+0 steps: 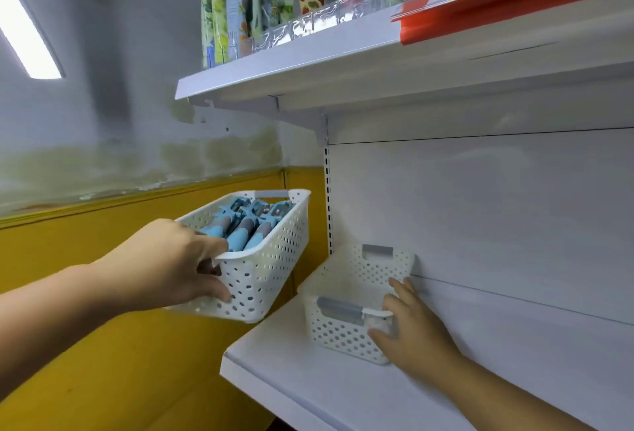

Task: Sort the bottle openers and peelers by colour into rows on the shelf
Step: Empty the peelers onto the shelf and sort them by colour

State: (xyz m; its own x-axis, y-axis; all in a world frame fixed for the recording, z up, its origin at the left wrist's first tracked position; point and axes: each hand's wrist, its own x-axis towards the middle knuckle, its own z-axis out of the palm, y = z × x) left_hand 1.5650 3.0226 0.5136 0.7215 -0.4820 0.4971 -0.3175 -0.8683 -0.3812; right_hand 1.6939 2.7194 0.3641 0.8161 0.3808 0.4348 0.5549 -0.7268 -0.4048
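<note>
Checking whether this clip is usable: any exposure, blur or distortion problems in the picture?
Head view: ceiling light blown out at upper left; upper shelf slanted, stretched by the wide lens; tubes on it soft; blue tools, their basket, left hand and right hand evenly lit, readable.

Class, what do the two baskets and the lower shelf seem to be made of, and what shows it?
Held basket and standing basket: likely moulded white plastic, slightly glossy; even round holes, rounded rims, grey handle inserts. Lower shelf: probably white painted metal, smooth and matt; thin edge, slotted upright behind.
</note>
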